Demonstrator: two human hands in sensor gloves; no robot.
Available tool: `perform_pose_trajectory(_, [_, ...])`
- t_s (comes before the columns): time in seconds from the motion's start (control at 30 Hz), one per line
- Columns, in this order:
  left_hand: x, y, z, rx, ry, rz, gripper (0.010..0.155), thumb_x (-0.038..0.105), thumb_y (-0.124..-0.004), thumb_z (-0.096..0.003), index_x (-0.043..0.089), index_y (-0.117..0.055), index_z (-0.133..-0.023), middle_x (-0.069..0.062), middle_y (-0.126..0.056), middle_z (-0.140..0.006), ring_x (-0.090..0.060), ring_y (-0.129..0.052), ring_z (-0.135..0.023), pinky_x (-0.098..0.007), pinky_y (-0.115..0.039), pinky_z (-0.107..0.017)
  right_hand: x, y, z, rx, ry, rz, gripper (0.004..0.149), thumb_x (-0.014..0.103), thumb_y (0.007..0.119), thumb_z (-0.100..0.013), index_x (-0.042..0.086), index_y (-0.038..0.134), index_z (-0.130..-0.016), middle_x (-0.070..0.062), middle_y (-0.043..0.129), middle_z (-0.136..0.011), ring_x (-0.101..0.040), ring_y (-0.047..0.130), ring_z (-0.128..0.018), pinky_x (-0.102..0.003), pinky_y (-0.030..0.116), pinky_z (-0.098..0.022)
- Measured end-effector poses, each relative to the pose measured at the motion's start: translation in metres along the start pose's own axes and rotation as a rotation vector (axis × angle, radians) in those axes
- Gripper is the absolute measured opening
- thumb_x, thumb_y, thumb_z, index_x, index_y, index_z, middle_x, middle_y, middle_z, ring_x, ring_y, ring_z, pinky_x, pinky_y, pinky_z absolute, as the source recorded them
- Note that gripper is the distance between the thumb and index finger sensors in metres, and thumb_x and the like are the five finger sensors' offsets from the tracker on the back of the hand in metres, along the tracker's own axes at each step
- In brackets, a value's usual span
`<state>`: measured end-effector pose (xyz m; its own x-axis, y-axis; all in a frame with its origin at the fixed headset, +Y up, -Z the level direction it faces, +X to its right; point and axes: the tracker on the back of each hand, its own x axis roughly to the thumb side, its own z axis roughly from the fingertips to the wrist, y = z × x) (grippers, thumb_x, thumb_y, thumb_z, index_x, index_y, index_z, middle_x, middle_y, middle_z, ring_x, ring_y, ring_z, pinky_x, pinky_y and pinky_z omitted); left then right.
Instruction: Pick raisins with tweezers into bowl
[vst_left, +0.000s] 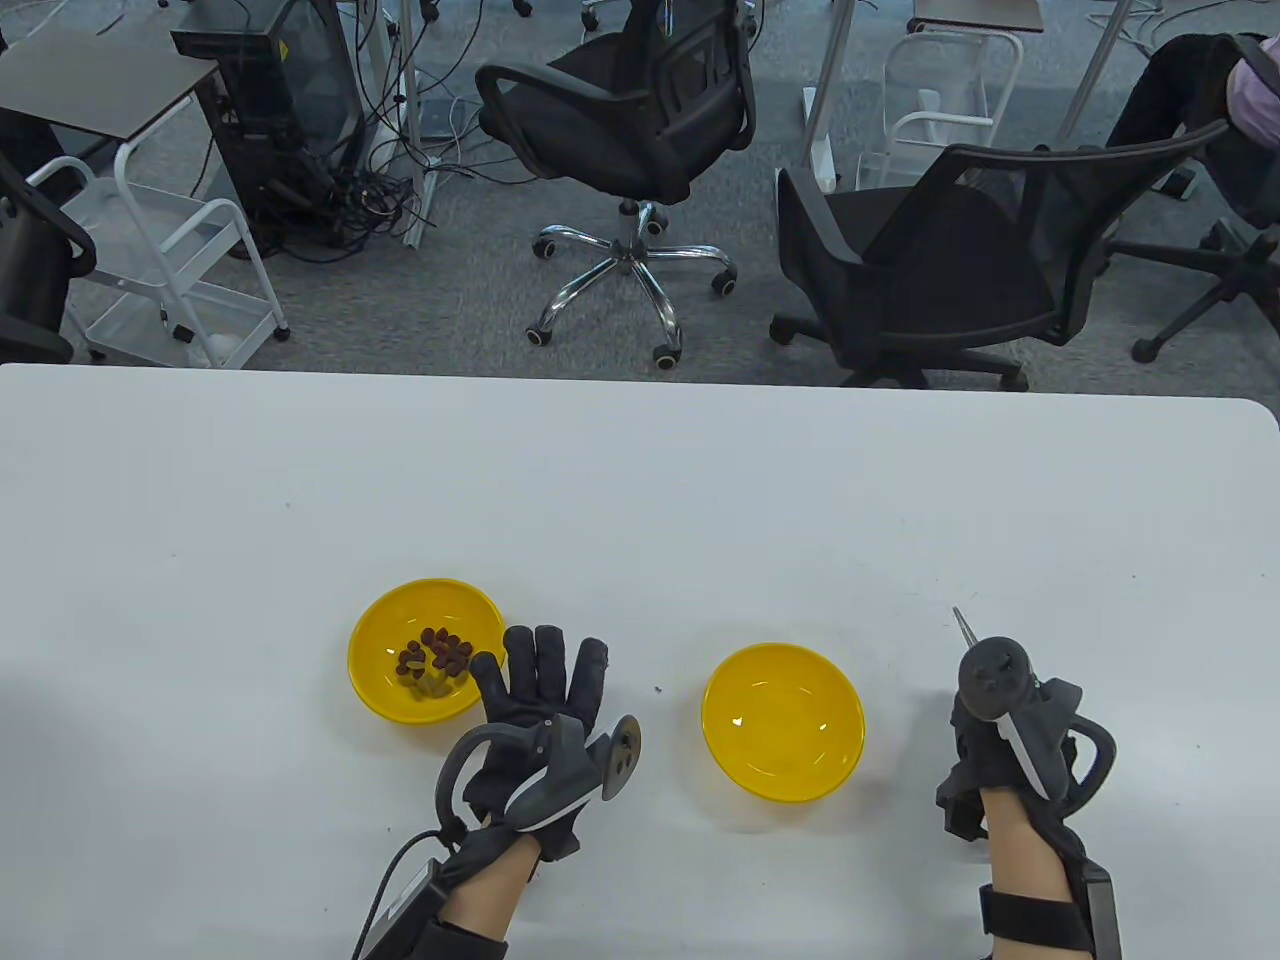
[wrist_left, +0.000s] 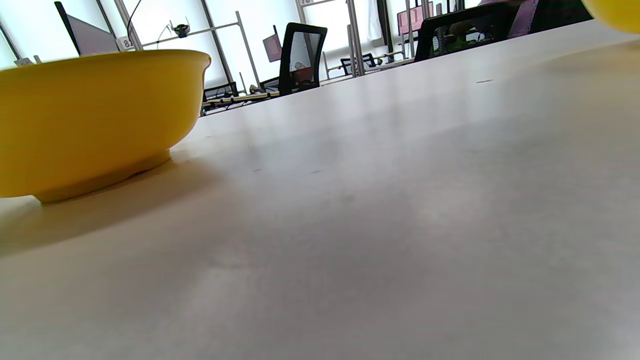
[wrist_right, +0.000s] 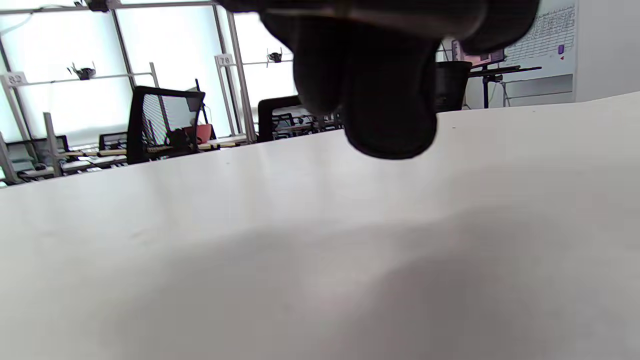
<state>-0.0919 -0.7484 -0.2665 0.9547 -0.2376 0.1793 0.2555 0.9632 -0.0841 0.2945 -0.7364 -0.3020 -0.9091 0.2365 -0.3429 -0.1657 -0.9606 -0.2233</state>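
Note:
A yellow bowl (vst_left: 425, 664) at centre left holds several dark raisins (vst_left: 435, 655); its outer wall also shows in the left wrist view (wrist_left: 90, 120). A second yellow bowl (vst_left: 783, 722) stands to the right with nothing in it. My left hand (vst_left: 535, 700) rests flat on the table, fingers stretched out, next to the raisin bowl. My right hand (vst_left: 990, 740) is at the right, mostly hidden under its tracker. A thin metal tweezers tip (vst_left: 964, 625) sticks out beyond it, pointing away from me. In the right wrist view curled gloved fingers (wrist_right: 380, 90) hang above the table.
The white table (vst_left: 640, 500) ends at a far edge with office chairs (vst_left: 940, 260) and a white cart (vst_left: 170, 270) beyond it. A small dark speck (vst_left: 656, 689) lies between the bowls.

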Motion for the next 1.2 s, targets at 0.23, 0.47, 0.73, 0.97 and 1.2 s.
perform_pose_trajectory(0.23, [0.0,0.0,0.001,-0.002,-0.002,-0.011,0.083,0.064,-0.039,-0.0538,0.016,-0.01,-0.115,-0.033,-0.019,-0.122,-0.06,-0.025,-0.112,-0.082,-0.021,-0.068,0.016,-0.017,0.014,-0.117,-0.134,-0.078,0.051,0.036,0.062,-0.048,0.007,0.066,-0.09,-0.011,0.084,-0.066,-0.018,0.096,-0.039,-0.058,0.07,-0.059])
perform_pose_trajectory(0.47, [0.0,-0.001,0.001,-0.008,-0.001,0.001,0.083,0.064,-0.039,-0.0539,0.015,-0.01,-0.115,-0.033,-0.019,-0.122,-0.061,-0.025,-0.111,-0.082,-0.021,-0.068,0.035,-0.032,0.033,-0.167,-0.27,-0.119,0.05,0.036,0.065,-0.046,0.008,0.071,-0.087,-0.01,0.086,-0.065,-0.018,0.098,-0.04,-0.057,0.071,-0.059])
perform_pose_trajectory(0.73, [-0.002,-0.002,0.001,-0.011,0.011,0.021,0.083,0.064,-0.039,-0.0538,0.015,-0.01,-0.115,-0.033,-0.019,-0.122,-0.06,-0.025,-0.112,-0.082,-0.021,-0.068,0.047,-0.034,0.041,-0.163,-0.33,-0.124,0.05,0.035,0.066,-0.046,0.008,0.07,-0.088,-0.01,0.085,-0.066,-0.018,0.098,-0.041,-0.057,0.07,-0.06])
perform_pose_trajectory(0.97, [-0.037,0.002,-0.003,0.016,0.156,0.147,0.081,0.061,-0.038,-0.0546,0.014,-0.012,-0.115,-0.034,-0.018,-0.12,-0.061,-0.025,-0.11,-0.081,-0.026,-0.07,0.048,-0.034,0.042,-0.147,-0.334,-0.114,0.05,0.034,0.067,-0.046,0.008,0.07,-0.089,-0.01,0.085,-0.067,-0.018,0.098,-0.042,-0.058,0.07,-0.06])
perform_pose_trajectory(1.2, [-0.104,-0.01,-0.01,0.0,0.535,0.378,0.074,0.051,-0.044,-0.058,0.011,-0.018,-0.114,-0.037,-0.017,-0.117,-0.063,-0.026,-0.107,-0.078,-0.03,-0.07,0.051,-0.031,0.042,-0.122,-0.342,-0.086,0.051,0.034,0.067,-0.046,0.008,0.069,-0.089,-0.01,0.085,-0.067,-0.019,0.098,-0.042,-0.057,0.07,-0.06])
